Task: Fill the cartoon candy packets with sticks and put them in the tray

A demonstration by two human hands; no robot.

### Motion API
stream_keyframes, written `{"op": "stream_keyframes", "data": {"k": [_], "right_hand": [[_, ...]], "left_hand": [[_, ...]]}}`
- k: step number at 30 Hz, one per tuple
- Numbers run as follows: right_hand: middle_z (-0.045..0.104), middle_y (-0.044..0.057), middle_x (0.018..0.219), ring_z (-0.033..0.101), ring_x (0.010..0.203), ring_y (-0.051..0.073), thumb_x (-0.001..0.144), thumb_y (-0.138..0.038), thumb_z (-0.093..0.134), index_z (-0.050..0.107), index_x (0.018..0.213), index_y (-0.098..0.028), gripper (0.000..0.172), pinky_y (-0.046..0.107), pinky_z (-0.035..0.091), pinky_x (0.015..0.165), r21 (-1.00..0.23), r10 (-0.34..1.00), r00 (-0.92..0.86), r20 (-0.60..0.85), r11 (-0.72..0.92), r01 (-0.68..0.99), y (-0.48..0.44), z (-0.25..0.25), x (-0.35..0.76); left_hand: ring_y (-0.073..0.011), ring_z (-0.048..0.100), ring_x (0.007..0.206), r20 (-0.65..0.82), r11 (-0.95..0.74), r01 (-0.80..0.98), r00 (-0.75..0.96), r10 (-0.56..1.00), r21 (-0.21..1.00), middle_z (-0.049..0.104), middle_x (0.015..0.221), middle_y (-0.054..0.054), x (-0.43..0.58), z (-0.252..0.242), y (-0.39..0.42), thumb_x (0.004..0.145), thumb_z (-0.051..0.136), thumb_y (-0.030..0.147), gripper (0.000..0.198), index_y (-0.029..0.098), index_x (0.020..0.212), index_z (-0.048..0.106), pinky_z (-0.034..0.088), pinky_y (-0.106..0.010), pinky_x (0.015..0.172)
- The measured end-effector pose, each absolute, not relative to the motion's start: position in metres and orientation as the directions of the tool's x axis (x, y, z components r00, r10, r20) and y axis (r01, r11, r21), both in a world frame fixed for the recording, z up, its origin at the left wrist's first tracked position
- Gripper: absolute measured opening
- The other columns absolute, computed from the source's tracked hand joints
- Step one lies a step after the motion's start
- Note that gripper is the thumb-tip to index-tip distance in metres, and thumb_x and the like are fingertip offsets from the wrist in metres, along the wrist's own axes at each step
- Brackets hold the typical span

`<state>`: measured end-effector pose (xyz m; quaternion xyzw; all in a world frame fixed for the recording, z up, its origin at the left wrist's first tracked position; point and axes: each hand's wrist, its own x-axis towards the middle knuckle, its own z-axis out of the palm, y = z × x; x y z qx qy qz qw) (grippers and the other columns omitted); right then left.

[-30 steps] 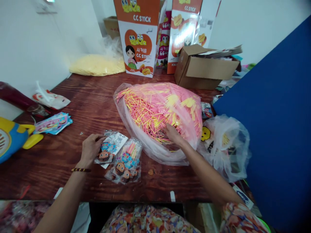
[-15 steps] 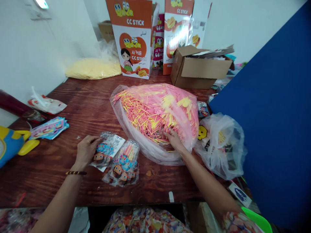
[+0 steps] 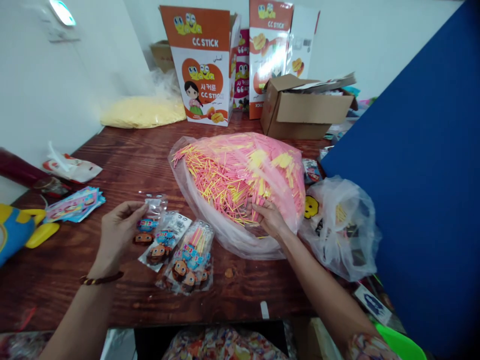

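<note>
My left hand [image 3: 119, 229] pinches the edge of a clear printed packet [image 3: 147, 225] with a cartoon face on it, lifted off the pile. Beside it on the table lie similar packets [image 3: 165, 245]. The overlapping filled packets [image 3: 191, 255] nearer the middle show pink and yellow sticks inside. A large open clear plastic bag [image 3: 225, 237] bulges with loose thin pink and yellow sticks [image 3: 213, 180]. Inside its mouth, my right hand [image 3: 270, 217] has its fingers closed on a few sticks at the heap's near edge; the fingertips are partly hidden among them.
A knotted white plastic bag [image 3: 345, 225] stands right of the stick bag, by a blue panel [image 3: 431, 200]. Behind are an open brown carton [image 3: 311, 110] and a CC Stick box [image 3: 204, 75]. Blue-pink wrappers [image 3: 75, 205] and a tissue pack [image 3: 73, 167] lie left.
My left hand has moved left, drawing one packet away from the pile. My right hand stays among the sticks with hardly any movement. The view has tilted slightly.
</note>
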<state>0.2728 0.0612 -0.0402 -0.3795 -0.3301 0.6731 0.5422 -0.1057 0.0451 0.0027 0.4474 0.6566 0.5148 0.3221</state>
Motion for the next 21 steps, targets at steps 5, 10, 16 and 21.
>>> {"op": "stream_keyframes", "data": {"k": [5,10,16,21], "right_hand": [[0.069,-0.002,0.067,0.063,0.058,0.012,0.064,-0.032,0.086,0.07,0.084,-0.019,0.029,0.022,0.05,0.055,-0.822,0.964,-0.191,-0.184,-0.258,-0.509,0.053,-0.027,0.269],[0.068,-0.001,0.068,0.061,0.059,0.011,0.065,-0.035,0.085,0.07,0.086,-0.019,0.03,0.023,0.05,0.058,-0.834,0.967,-0.194,-0.164,-0.241,-0.497,0.048,-0.018,0.269],[0.068,0.0,0.078,0.062,0.069,0.015,0.074,-0.043,0.076,0.066,0.092,-0.022,0.03,0.028,0.049,0.066,-0.974,0.999,-0.046,0.02,0.009,-0.226,0.049,0.001,0.264],[0.059,-0.001,0.073,0.054,0.069,0.015,0.092,-0.033,0.054,0.054,0.08,-0.022,0.016,0.027,0.041,0.064,-0.877,0.921,-0.277,0.273,0.356,0.321,0.05,0.016,0.256]], "left_hand": [[-0.0125,0.057,0.063,-0.012,0.048,0.122,-0.278,0.96,0.991,0.067,0.073,0.001,-0.06,0.023,0.042,0.061,0.085,0.041,0.034,0.018,0.08,0.071,0.045,-0.022,0.057],[-0.0094,0.055,0.063,-0.098,0.097,-0.015,-0.068,0.993,0.995,0.065,0.072,0.002,-0.02,0.019,0.036,0.067,0.084,0.037,0.027,0.017,0.078,0.07,0.043,-0.019,0.059],[-0.0094,0.048,0.059,-0.08,0.074,0.061,0.115,0.99,0.995,0.059,0.063,0.002,0.029,0.016,0.034,0.071,0.077,0.039,0.026,0.014,0.069,0.068,0.037,-0.021,0.055],[-0.0092,0.042,0.057,-0.085,0.056,0.147,0.196,0.977,0.987,0.054,0.06,0.002,0.048,0.012,0.039,0.073,0.072,0.037,0.025,0.014,0.065,0.065,0.033,-0.022,0.053]]}}
